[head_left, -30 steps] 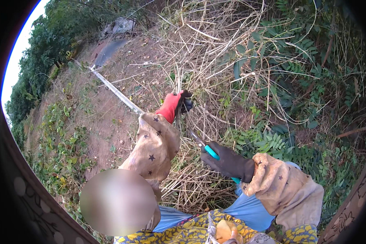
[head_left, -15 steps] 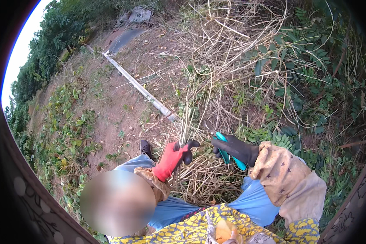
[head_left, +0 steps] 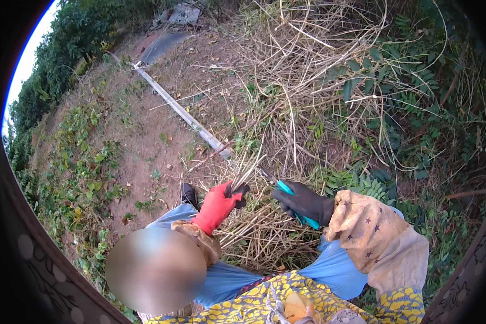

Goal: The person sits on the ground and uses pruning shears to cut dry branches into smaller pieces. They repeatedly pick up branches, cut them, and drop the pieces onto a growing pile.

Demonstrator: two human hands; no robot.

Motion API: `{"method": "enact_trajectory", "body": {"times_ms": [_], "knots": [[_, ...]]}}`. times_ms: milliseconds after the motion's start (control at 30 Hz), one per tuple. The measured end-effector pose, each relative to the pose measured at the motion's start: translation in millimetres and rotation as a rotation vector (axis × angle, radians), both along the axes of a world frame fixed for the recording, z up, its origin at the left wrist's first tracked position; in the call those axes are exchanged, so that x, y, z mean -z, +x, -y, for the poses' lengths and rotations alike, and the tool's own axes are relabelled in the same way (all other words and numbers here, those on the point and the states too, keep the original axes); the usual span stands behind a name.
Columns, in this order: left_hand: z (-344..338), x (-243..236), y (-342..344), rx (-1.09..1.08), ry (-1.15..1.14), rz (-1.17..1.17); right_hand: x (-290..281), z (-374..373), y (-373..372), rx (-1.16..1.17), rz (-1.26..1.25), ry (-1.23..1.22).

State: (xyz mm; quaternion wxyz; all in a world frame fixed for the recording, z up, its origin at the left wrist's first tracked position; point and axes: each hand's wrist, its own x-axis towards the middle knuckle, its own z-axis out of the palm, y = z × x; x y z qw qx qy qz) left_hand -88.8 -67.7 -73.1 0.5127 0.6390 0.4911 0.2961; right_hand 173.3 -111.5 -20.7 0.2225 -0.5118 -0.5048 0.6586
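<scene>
A bundle of thin dry stems (head_left: 247, 170) stands up out of my left hand (head_left: 220, 204), whose red and black glove is wrapped round them. To its right, my right hand (head_left: 306, 202), in a black glove, grips pruning shears (head_left: 286, 189) with teal handles. The shears' metal tip points up and left, close to the upper part of the held stems; whether it touches them I cannot tell. Below and between both hands lies a heap of cut dry stems (head_left: 270, 232), between my knees.
A long pale pole (head_left: 183, 114) lies across the bare soil ahead. Tangled dry vines (head_left: 313, 70) pile up at the far right beside green leafy plants (head_left: 416, 108). Low weeds (head_left: 86, 173) grow along the left. A dark shoe (head_left: 189, 194) shows by my left knee.
My left hand has shifted slightly left and up with the stems, which now look shorter and lean rightward. My right hand and the shears have moved slightly left.
</scene>
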Motion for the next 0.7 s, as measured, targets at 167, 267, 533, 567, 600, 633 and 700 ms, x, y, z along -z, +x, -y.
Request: {"method": "enact_trajectory", "body": {"times_ms": [167,267,533,567,600,633,700], "knots": [[-46.9,-19.6,6.4,-0.303,-0.2,0.192,-4.3,10.1,18.1,-0.073,0.191,0.171],[-76.4,-51.9,35.9,-0.271,-0.377,0.373,-9.8,19.4,23.4,-0.088,0.159,0.169],[-172.1,-42.4,160.6,-0.094,-0.51,0.571,-36.4,28.1,32.2,-0.269,0.123,0.251],[-178.0,-41.1,193.6,-0.12,-0.594,0.595,-32.6,26.9,43.7,-0.235,0.15,0.219],[-185.2,-31.4,217.7,-0.05,-0.591,0.612,-31.4,27.0,55.2,-0.193,0.168,0.206],[-191.0,-33.2,206.4,-0.008,-0.634,0.63,-37.6,26.5,50.9,-0.204,0.147,0.218],[-195.7,-31.5,183.0,0.017,-0.667,0.668,-37.2,26.4,43.3,-0.219,0.144,0.33]]}}
